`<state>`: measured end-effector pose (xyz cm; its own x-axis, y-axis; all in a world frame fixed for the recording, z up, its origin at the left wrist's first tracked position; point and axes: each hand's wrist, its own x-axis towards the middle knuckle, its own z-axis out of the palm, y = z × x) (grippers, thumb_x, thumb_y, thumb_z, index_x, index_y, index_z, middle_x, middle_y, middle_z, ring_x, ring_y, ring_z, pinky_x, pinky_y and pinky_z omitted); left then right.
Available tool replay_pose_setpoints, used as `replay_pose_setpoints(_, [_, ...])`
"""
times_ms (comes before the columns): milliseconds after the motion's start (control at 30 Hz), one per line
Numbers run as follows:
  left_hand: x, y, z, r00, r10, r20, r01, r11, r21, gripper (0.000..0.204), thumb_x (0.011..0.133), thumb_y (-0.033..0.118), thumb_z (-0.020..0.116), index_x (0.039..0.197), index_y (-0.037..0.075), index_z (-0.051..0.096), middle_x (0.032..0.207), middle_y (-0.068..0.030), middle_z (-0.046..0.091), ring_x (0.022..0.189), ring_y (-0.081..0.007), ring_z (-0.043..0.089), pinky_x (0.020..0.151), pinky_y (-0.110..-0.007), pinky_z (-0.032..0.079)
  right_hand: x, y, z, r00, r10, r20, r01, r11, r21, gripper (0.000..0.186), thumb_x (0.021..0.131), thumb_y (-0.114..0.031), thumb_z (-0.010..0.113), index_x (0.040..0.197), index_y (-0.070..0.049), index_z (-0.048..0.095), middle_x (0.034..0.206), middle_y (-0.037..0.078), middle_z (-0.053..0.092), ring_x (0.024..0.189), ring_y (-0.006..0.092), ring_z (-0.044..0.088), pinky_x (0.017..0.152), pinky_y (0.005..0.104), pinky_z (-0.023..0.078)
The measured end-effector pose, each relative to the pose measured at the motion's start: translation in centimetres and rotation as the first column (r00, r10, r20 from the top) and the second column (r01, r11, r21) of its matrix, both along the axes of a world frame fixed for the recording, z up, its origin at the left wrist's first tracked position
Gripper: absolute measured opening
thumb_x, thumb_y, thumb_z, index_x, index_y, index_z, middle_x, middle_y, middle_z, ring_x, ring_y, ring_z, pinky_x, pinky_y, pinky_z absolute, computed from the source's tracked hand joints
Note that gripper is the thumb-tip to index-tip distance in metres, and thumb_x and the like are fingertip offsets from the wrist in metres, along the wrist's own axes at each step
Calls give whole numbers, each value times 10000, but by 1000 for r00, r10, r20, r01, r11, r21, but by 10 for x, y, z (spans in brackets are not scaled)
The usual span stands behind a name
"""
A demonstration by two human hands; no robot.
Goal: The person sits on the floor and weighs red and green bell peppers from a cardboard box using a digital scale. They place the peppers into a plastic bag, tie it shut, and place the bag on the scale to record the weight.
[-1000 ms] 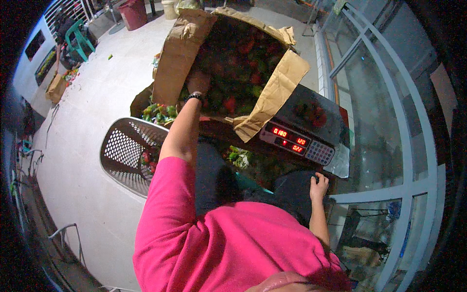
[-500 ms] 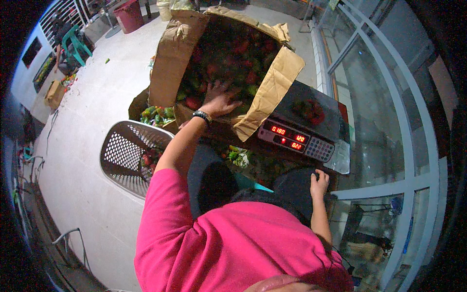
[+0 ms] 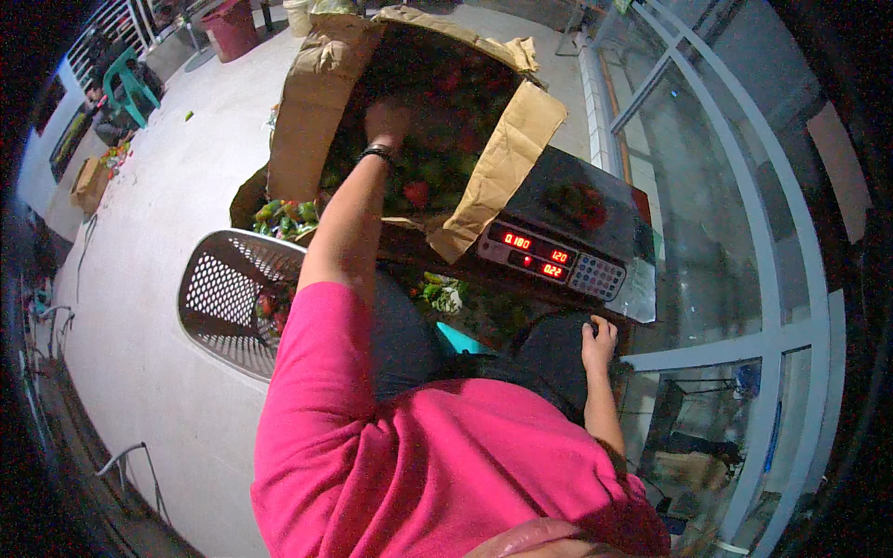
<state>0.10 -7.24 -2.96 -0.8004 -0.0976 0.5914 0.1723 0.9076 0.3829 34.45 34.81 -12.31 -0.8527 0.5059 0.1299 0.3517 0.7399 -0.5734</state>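
Note:
A large cardboard box (image 3: 507, 149) with folded-out flaps holds many red and green peppers (image 3: 416, 193), dim in its shadow. My left hand (image 3: 386, 123) reaches deep into it, dark bracelet at the wrist; its fingers are lost in the dark, so any grip on a pepper cannot be made out. My right hand (image 3: 600, 342) lies on my right knee, fingers loosely bent and apart, holding nothing. Right of the box stands a digital scale (image 3: 558, 256) with lit red digits and a keypad. A reddish pepper or small cluster (image 3: 586, 205) rests on its dark platform.
Left of me stands a perforated plastic basket (image 3: 219, 288) with a few red peppers inside. Green and red peppers (image 3: 284, 219) lie behind it. A glass-paned metal frame (image 3: 721, 353) borders the right. Farther off are a green chair (image 3: 130, 88), a person, and a red bucket (image 3: 230, 30).
My left hand has moved deeper and farther into the box, from the near peppers toward the back. The right hand stays on the knee. The whole view has shifted slightly.

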Motion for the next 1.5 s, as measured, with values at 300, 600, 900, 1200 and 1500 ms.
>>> replay_pose_setpoints(300, [145,-4,64,800,-546,-249,370,123,921,314,767,250,572,968,11,542,923,-89,562,810,-193,559,664,-306,469,-29,-76,93,807,437,-396,-375,899,227,432,665,-40,590,1084,-63,487,1111,141,424,1060,290,398,904,383,330])
replay_pose_setpoints(600, [252,103,12,415,-909,-46,-214,-147,966,332,854,280,443,1038,16,520,942,-65,565,825,-142,538,732,-283,447,-44,-148,129,440,866,-237,-832,493,254,461,691,-45,596,1134,-95,484,1136,173,420,949,329,501,822,372,430])
replay_pose_setpoints(900, [245,107,-65,250,-954,162,-131,133,982,373,834,261,481,1137,43,464,957,-31,545,814,-114,505,717,-250,399,-137,-74,111,901,357,-246,-293,919,262,435,665,-259,654,1031,-63,523,942,124,552,887,296,498,799,381,386])
replay_pose_setpoints(1200, [233,93,-86,173,-881,440,41,453,890,496,779,390,536,1097,10,506,1007,-75,562,906,-161,511,790,-269,389,-253,-87,149,891,358,280,-452,761,466,422,794,-318,441,1150,-93,433,1161,166,450,1060,354,434,881,481,325])
replay_pose_setpoints(1500, [230,95,-67,158,-884,440,16,447,894,480,761,352,557,1055,-26,522,923,-81,577,813,-156,528,739,-256,406,-316,52,67,804,591,68,-590,776,225,405,705,-157,506,1101,-73,474,1082,184,507,1020,322,477,862,394,368])
